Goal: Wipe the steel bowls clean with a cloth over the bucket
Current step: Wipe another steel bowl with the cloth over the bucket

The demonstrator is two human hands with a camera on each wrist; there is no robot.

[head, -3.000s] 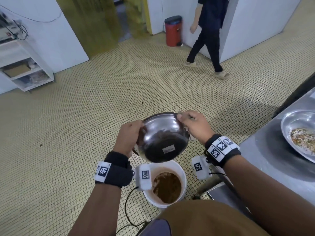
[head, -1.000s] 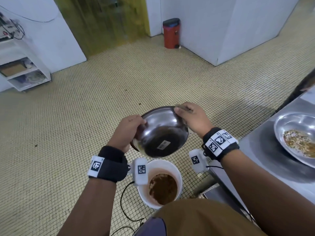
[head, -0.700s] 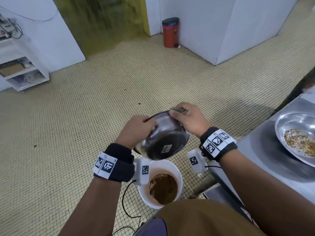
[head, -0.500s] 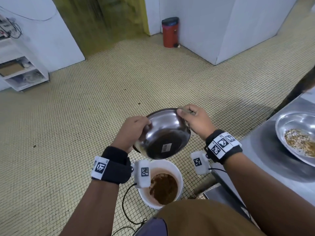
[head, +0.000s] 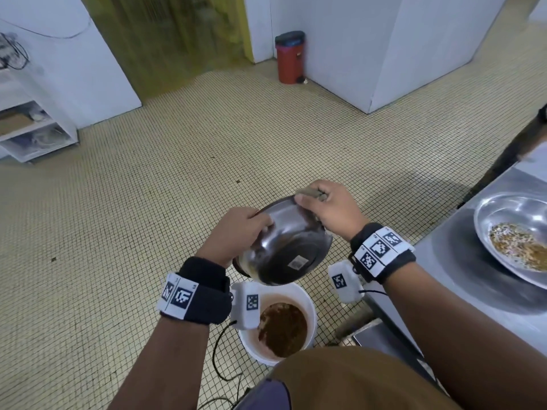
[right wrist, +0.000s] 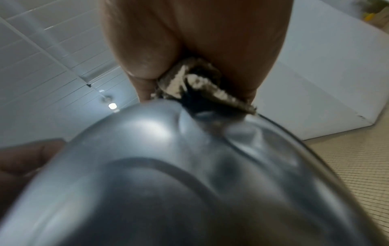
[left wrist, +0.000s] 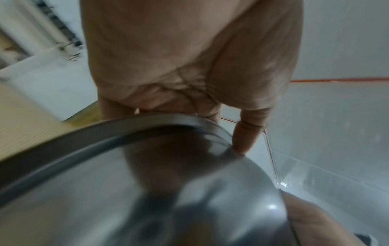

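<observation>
Bowl (head: pixel 284 250) hangs tipped, mouth turned away, directly above the white bucket (head: pixel 307 300) on the floor. Left hand (head: pixel 236 232) grips its left rim; right hand (head: pixel 331 211) pinches the cloth (head: pixel 310 193) against the far rim, nearer the unwiped inside.

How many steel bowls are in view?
2: one bowl held tilted above the bucket by both hands, another bowl holding food scraps on the counter. More may lie outside the frame.

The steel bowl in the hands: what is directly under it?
Under the steel bowl stands a white bucket on the floor, holding brown residue. The wrist camera and the person's body hide parts of its rim.
</observation>
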